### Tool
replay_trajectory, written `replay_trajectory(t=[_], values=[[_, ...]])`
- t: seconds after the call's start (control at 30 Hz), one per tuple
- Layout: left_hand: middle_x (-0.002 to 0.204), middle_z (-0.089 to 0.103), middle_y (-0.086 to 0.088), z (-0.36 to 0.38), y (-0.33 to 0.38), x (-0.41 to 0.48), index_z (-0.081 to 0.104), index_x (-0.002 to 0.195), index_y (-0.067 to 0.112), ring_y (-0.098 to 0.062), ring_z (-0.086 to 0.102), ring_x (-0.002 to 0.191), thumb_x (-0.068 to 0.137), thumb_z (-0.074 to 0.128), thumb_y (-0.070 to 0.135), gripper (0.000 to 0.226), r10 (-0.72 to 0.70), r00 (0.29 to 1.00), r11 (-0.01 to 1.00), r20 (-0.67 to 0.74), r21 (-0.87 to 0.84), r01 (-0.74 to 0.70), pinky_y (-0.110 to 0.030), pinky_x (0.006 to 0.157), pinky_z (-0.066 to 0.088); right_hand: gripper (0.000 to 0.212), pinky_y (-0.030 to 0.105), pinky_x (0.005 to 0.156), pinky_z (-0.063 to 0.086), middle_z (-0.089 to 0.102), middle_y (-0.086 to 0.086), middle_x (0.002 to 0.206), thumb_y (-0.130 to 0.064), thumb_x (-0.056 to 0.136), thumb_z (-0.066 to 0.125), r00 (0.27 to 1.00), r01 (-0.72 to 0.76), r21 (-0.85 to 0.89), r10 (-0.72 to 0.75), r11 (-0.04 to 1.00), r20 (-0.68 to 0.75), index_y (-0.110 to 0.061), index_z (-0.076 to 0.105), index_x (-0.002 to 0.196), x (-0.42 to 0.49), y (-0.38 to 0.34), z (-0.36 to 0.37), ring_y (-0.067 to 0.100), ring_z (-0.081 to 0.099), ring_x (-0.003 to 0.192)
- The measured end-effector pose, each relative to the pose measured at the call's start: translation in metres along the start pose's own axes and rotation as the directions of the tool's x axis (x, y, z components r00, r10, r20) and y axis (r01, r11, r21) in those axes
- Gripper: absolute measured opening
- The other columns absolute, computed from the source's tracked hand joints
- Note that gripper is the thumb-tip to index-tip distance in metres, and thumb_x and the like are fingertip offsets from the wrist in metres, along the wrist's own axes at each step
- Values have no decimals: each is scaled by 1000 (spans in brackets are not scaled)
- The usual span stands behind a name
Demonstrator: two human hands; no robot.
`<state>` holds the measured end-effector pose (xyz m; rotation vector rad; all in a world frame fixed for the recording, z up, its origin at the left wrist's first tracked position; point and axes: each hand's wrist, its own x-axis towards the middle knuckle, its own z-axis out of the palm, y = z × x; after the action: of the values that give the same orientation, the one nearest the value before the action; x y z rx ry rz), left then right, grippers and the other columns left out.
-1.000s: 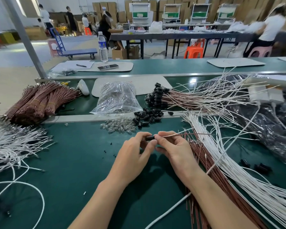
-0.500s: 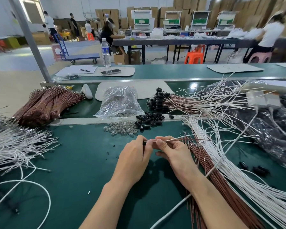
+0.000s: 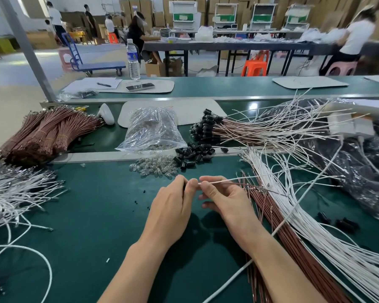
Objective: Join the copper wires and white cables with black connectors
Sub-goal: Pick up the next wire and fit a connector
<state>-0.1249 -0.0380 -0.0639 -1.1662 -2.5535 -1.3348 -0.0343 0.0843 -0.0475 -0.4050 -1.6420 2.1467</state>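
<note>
Banded bundles of copper wires (image 3: 44,134) lie far left, and stubby, glossy black connectors (image 3: 193,154) heap at centre. The left hand (image 3: 171,206) curls round a held connector (image 3: 185,186), of which only a dark sliver shows. The right hand (image 3: 225,200) pinches a thin wire (image 3: 219,182) that meets it, beside fanned white cables (image 3: 304,226).
</note>
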Motion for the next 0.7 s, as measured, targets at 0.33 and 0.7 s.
replay_trajectory(t=[0.33, 0.7], values=[[77, 61, 11, 2, 4, -3, 38, 89, 40, -8, 56, 75, 100, 17, 62, 33, 37, 999, 999, -21, -1, -37, -35, 65, 45, 25, 23, 56, 54, 76, -1, 87, -42, 82, 70, 999, 29, -105, -33, 994, -36, -21, 81, 90, -5, -1, 8, 8, 67, 72], [56, 54, 8, 4, 7, -2, 32, 86, 30, -13, 55, 55, 91, -2, 78, 59, -48, 985, 955, -163, 282, 93, -35, 55, 35, 14, 23, 58, 54, 76, -3, 93, -32, 96, 66, 998, 35, -151, -44, 988, -54, -29, 79, 92, -4, 2, 9, 5, 67, 74]])
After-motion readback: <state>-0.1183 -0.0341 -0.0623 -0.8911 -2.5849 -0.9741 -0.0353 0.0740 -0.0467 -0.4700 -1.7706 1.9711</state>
